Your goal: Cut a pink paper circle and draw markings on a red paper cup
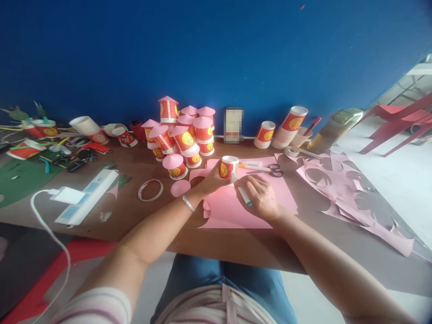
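Note:
My left hand point(216, 179) is wrapped around a red paper cup point(225, 168) with a gold print and a white rim, standing upright over pink paper sheets point(236, 213). In my right hand point(258, 193) is a white marker point(243, 194) with a teal end, its other end at the cup's right side. Whether the tip touches the cup I cannot tell. Just behind my right hand lie scissors point(276, 170) and an orange-and-white pen-like stick point(255, 167). A pink paper disc point(180, 188) rests left of the sheets, near my left wrist.
Red cups with pink cone tops point(184, 139) stand stacked at back left. A tape roll point(150, 190) and a white power strip point(87, 198) lie left. Pink paper offcuts point(337, 184) spread on the right, before a bottle point(332, 130). More cups point(292, 126) stand by the blue wall.

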### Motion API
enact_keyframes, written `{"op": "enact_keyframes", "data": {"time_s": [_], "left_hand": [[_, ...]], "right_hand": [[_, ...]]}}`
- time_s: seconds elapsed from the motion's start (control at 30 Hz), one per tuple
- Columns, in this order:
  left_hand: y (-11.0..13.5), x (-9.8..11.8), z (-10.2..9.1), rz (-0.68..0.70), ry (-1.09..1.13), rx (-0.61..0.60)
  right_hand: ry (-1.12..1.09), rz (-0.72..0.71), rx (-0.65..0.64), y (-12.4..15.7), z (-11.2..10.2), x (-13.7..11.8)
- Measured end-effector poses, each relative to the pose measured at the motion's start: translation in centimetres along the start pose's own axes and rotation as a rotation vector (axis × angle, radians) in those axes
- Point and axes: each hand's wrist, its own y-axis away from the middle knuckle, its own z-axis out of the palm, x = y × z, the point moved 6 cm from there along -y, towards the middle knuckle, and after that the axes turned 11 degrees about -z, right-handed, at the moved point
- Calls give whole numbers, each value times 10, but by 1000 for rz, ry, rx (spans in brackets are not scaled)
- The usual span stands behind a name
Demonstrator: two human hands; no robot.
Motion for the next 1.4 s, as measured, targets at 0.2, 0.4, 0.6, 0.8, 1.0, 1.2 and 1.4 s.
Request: {"op": "enact_keyframes", "data": {"time_s": [0.2,0.4,0.6,0.8,1.0,1.2,1.4], "left_hand": [[2,7,2,-15,-9,-4],[5,15,5,-35,-16,-3],[5,16,7,-35,-1,-28],[5,14,4,-12,-17,28],[5,8,0,-38,-68,85],[5,9,1,-31,-90,99],[4,11,2,-18,-79,82]], "right_hand": [[41,18,9,1,-2,3],[60,41,23,2,-4,9],[57,47,41,2,-6,10],[14,-35,41,-3,-4,-3],[-7,-47,14,-2,2,-8],[-5,-23,15,0,4,-6],[-13,-24,1,-1,2,-4]]}}
